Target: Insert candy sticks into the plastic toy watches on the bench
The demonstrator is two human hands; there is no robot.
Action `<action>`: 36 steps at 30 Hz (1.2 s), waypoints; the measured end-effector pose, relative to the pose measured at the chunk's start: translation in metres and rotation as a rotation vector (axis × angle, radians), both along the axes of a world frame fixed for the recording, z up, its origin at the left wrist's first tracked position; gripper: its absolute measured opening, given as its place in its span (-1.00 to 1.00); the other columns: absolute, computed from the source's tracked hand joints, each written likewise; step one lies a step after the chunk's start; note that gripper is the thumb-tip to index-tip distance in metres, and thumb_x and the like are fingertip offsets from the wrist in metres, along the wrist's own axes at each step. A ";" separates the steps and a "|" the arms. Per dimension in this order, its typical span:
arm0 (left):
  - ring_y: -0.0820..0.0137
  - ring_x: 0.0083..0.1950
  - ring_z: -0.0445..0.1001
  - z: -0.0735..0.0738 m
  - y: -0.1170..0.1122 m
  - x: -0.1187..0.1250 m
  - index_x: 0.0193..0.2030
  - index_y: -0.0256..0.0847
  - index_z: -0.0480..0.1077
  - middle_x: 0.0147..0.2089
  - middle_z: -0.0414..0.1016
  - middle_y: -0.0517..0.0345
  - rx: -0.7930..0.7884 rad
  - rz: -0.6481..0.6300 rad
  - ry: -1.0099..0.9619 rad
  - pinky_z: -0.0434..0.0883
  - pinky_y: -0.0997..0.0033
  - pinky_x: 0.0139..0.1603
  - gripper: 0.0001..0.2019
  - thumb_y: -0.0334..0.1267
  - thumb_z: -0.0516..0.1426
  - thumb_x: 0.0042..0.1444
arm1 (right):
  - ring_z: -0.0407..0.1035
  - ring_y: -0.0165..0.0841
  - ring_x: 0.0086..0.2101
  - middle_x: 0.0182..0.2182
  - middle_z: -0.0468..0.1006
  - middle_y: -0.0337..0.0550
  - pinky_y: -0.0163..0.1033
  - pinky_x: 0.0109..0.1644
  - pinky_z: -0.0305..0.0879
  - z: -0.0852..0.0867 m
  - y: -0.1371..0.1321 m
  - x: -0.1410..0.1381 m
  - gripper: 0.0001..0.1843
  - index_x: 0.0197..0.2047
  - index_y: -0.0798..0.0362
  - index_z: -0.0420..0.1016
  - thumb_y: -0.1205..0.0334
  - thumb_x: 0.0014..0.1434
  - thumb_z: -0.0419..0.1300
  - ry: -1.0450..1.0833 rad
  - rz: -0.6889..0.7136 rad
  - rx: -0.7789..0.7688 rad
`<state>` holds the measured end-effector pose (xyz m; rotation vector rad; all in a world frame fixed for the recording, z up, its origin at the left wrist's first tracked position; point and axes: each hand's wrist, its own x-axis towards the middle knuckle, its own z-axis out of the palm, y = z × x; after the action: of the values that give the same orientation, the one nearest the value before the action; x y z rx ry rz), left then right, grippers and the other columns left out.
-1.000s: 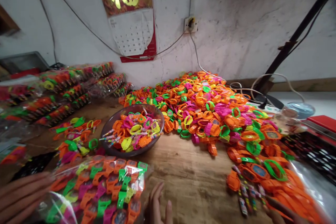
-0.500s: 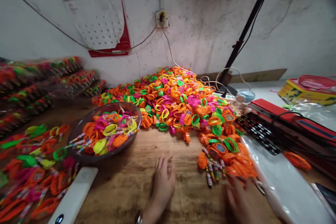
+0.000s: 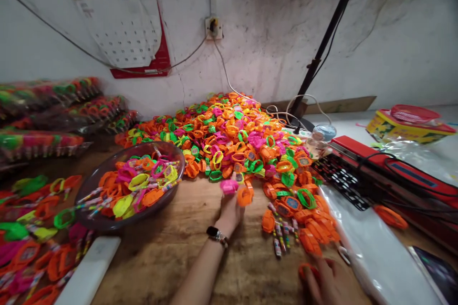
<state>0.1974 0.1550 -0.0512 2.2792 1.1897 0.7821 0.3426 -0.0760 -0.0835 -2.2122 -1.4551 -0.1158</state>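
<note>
My left hand (image 3: pixel 231 212), with a watch on its wrist, reaches to the near edge of a heap of plastic toy watches (image 3: pixel 229 138). Its fingers are closed around a pink toy watch (image 3: pixel 229 186) and an orange toy watch (image 3: pixel 245 196), which partly hide them. At the bottom right, my right hand (image 3: pixel 331 281) is slightly blurred, its fingers closed on another orange toy watch (image 3: pixel 308 271). Just beyond it lie a row of orange toy watches (image 3: pixel 320 224) and several small patterned sticks, like crayons (image 3: pixel 282 233).
Left of centre stands a dark bowl (image 3: pixel 130 221) of toy watches and sticks. More lie loose at far left, beside a white power bank (image 3: pixel 89 271) and packed bags (image 3: pixel 39 145). At right are clear plastic bags (image 3: pixel 372 248), a red sealing machine (image 3: pixel 386 162) and a phone (image 3: pixel 436 271).
My left hand has moved forward from the bare tabletop to the heap and taken toy watches. My right hand has drawn back toward me with an orange one. The view has shifted slightly right.
</note>
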 end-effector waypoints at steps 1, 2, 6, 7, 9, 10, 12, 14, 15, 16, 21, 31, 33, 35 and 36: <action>0.14 0.26 0.27 0.000 -0.003 -0.008 -0.15 -0.21 0.43 0.24 0.28 -0.11 0.010 -0.022 0.003 0.24 0.05 0.27 -0.81 -0.43 0.05 0.16 | 0.43 -0.15 -0.33 -0.36 0.51 0.01 -0.07 -0.23 0.38 0.003 0.003 -0.001 -0.70 -0.20 0.01 0.49 0.12 0.17 -0.01 -0.009 -0.004 -0.001; 0.17 0.26 0.27 0.001 -0.006 -0.017 -0.19 -0.20 0.43 0.27 0.26 -0.08 0.020 -0.039 0.006 0.25 0.08 0.27 -0.82 -0.44 0.03 0.16 | 0.42 -0.14 -0.30 -0.33 0.51 0.02 -0.05 -0.19 0.38 0.006 0.006 -0.002 -0.69 -0.16 0.02 0.49 0.13 0.17 -0.02 -0.025 -0.011 0.002; 0.21 0.13 0.38 0.007 -0.013 -0.040 -0.27 -0.22 0.43 0.11 0.41 -0.08 0.027 -0.050 0.015 0.33 0.09 0.18 -0.85 -0.44 0.03 0.15 | 0.40 -0.11 -0.23 -0.27 0.49 0.08 -0.01 -0.11 0.36 0.019 0.020 0.011 -0.66 -0.13 0.08 0.46 0.17 0.20 -0.08 -0.072 -0.003 0.012; 0.22 0.08 0.41 0.009 -0.016 -0.043 -0.25 -0.22 0.43 0.04 0.45 -0.07 0.027 -0.045 0.014 0.36 0.11 0.14 -0.84 -0.43 0.03 0.16 | 0.40 -0.12 -0.24 -0.27 0.48 0.09 -0.01 -0.12 0.36 0.023 0.024 0.017 -0.64 -0.13 0.10 0.45 0.16 0.22 -0.10 -0.076 -0.019 0.020; 0.23 0.05 0.42 0.017 -0.027 -0.047 -0.17 -0.22 0.44 -0.01 0.48 -0.06 0.031 -0.038 0.009 0.37 0.13 0.11 -0.81 -0.41 0.02 0.18 | 0.40 -0.12 -0.26 -0.26 0.47 0.14 -0.02 -0.13 0.37 0.033 0.030 0.027 -0.59 -0.12 0.15 0.44 0.12 0.24 -0.13 -0.082 -0.075 0.059; 0.22 0.07 0.41 0.021 -0.035 -0.052 -0.13 -0.21 0.44 0.00 0.48 -0.05 0.042 -0.033 0.010 0.35 0.11 0.14 -0.79 -0.39 0.02 0.18 | 0.40 -0.12 -0.26 -0.26 0.46 0.15 -0.02 -0.13 0.37 0.039 0.031 0.030 -0.57 -0.11 0.18 0.44 0.10 0.25 -0.13 -0.084 -0.099 0.090; 0.14 0.16 0.34 0.030 -0.055 -0.072 -0.06 -0.18 0.45 0.06 0.47 -0.06 0.113 0.037 0.034 0.26 0.01 0.22 -0.77 -0.33 0.05 0.18 | 0.41 -0.12 -0.22 -0.22 0.46 0.15 -0.03 -0.10 0.37 0.046 0.032 0.028 -0.56 -0.06 0.17 0.43 0.06 0.25 -0.11 -0.078 -0.066 0.128; 0.02 0.23 0.27 0.033 -0.075 -0.109 -0.05 -0.15 0.47 0.11 0.45 -0.10 0.261 0.243 0.099 0.16 -0.12 0.27 -0.75 -0.21 0.08 0.18 | 0.43 -0.14 -0.18 -0.18 0.48 0.09 -0.05 -0.08 0.38 0.044 0.027 0.013 -0.59 -0.02 0.09 0.42 0.06 0.24 -0.07 -0.069 0.048 0.120; -0.06 0.24 0.25 0.032 -0.083 -0.133 -0.04 -0.18 0.47 0.14 0.42 -0.15 0.331 0.388 0.142 0.15 -0.19 0.25 -0.72 -0.15 0.09 0.17 | 0.44 -0.16 -0.17 -0.16 0.49 0.06 -0.06 -0.08 0.39 0.039 0.024 0.001 -0.61 0.01 0.05 0.41 0.08 0.24 -0.05 -0.063 0.111 0.099; -0.14 0.27 0.19 0.029 -0.089 -0.159 -0.02 -0.21 0.47 0.16 0.39 -0.22 0.377 0.562 0.192 0.11 -0.29 0.23 -0.67 -0.11 0.08 0.17 | 0.45 -0.17 -0.18 -0.15 0.50 0.04 -0.08 -0.11 0.41 0.032 0.021 -0.012 -0.62 0.03 0.04 0.40 0.11 0.24 -0.05 -0.061 0.158 0.084; 0.02 0.01 0.44 0.001 -0.089 -0.241 -0.01 -0.30 0.46 -0.02 0.51 -0.22 0.284 0.570 0.338 0.37 -0.10 0.04 -0.58 -0.13 -0.11 0.26 | 0.46 -0.15 -0.21 -0.19 0.50 0.05 -0.05 -0.18 0.45 0.003 0.025 -0.066 -0.68 -0.03 0.06 0.43 0.23 0.26 -0.06 0.018 0.195 0.152; 0.20 0.00 0.49 0.014 -0.108 -0.125 -0.26 -0.16 0.48 -0.03 0.53 0.00 -0.091 0.176 -0.098 0.43 0.10 0.06 -0.82 -0.21 0.06 0.16 | 0.42 -0.21 -0.10 -0.11 0.48 0.02 -0.06 -0.03 0.39 0.029 0.042 -0.021 -0.66 -0.03 0.05 0.45 0.29 0.24 -0.07 0.228 0.124 0.317; 0.17 0.02 0.49 0.019 -0.109 -0.121 -0.38 -0.17 0.45 -0.02 0.52 -0.04 -0.168 0.203 -0.213 0.42 0.10 0.07 -0.85 -0.18 0.11 0.10 | 0.44 -0.21 -0.17 -0.15 0.52 0.02 -0.07 -0.09 0.40 0.025 0.036 -0.008 -0.64 -0.05 0.07 0.46 0.27 0.22 -0.08 0.216 0.069 0.228; 0.19 -0.03 0.51 0.025 -0.108 -0.121 -0.40 -0.18 0.41 -0.08 0.53 -0.05 -0.272 0.251 -0.370 0.45 0.17 0.00 -0.83 -0.13 0.16 0.04 | 0.45 -0.21 -0.21 -0.19 0.55 0.01 -0.10 -0.11 0.39 0.021 0.038 -0.007 -0.66 -0.10 0.07 0.47 0.24 0.23 -0.09 0.230 0.083 0.143; 0.21 -0.08 0.52 0.028 -0.108 -0.120 -0.38 -0.19 0.40 -0.14 0.54 -0.04 -0.335 0.273 -0.457 0.47 0.22 -0.06 -0.81 -0.10 0.19 0.01 | 0.45 -0.20 -0.19 -0.19 0.55 0.02 -0.10 -0.10 0.38 0.020 0.043 -0.010 -0.68 -0.12 0.07 0.47 0.22 0.24 -0.07 0.225 0.089 0.103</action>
<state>0.0771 0.0467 -0.0235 1.5798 1.3032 1.0445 0.3323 -0.0331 -0.0631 -2.0034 -1.3883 0.0832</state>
